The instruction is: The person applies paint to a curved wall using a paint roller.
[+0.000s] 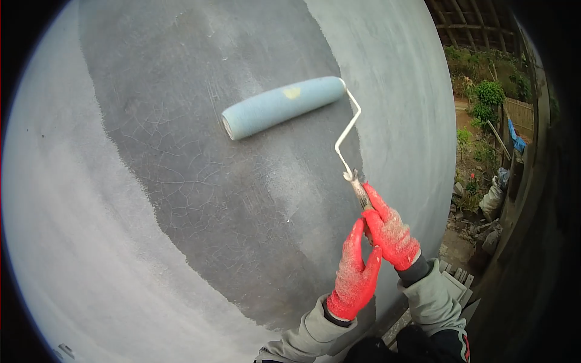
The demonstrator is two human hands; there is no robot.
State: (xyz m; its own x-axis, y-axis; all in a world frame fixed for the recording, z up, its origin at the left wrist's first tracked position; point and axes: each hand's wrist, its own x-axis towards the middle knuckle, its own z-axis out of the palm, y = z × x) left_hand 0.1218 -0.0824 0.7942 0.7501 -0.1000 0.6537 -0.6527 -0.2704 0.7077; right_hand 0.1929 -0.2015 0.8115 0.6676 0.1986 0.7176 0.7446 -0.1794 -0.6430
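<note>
A paint roller with a light blue sleeve [284, 107] lies against the dark grey, cracked band of the wall [200, 175]. Its bent white wire frame [348, 130] runs down to a paint-stained handle [361, 192]. My right hand [392, 233], in a red glove, is wrapped round the handle. Lower and to the left, my left hand [354, 275], in a matching glove, is at the handle's lower end, its fingers upright and close to my right hand. Paler painted areas [399, 109] flank the dark band on both sides.
Beyond the wall's right edge lies a strip of ground with green shrubs [488, 100], a blue cloth [516, 138] and pale sacks [493, 199]. White slatted boards [455, 283] show below, beside my right sleeve. Dark beams run along the far right.
</note>
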